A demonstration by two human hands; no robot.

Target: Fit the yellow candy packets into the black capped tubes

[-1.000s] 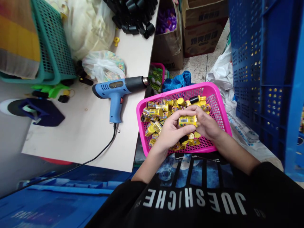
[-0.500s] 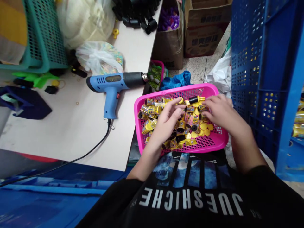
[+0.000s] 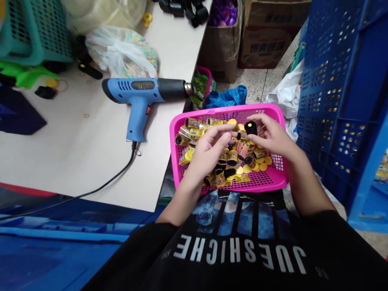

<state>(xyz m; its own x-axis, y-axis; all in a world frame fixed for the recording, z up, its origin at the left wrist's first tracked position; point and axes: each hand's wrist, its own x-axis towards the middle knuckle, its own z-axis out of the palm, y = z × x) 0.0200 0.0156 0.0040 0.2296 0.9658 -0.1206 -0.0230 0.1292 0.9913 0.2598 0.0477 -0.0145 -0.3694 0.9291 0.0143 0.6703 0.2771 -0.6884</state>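
Fingers of the right hand [image 3: 271, 136] seem pinched around a black cylinder [image 3: 253, 129], which could slip into the heap if that fingertip-only hold loosens; it lies between thumb and forefinger. Just to its left, the left hand's [image 3: 206, 155] fingers stand parted, and beneath both hands yellow tubes [image 3: 233, 157] and discs [image 3: 256, 166] lie loose in the pink basket [image 3: 273, 184], beside the table [image 3: 91, 157].

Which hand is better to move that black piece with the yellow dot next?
Probably the right hand: the black piece is between its thumb and fingers. The left hand is farther away.
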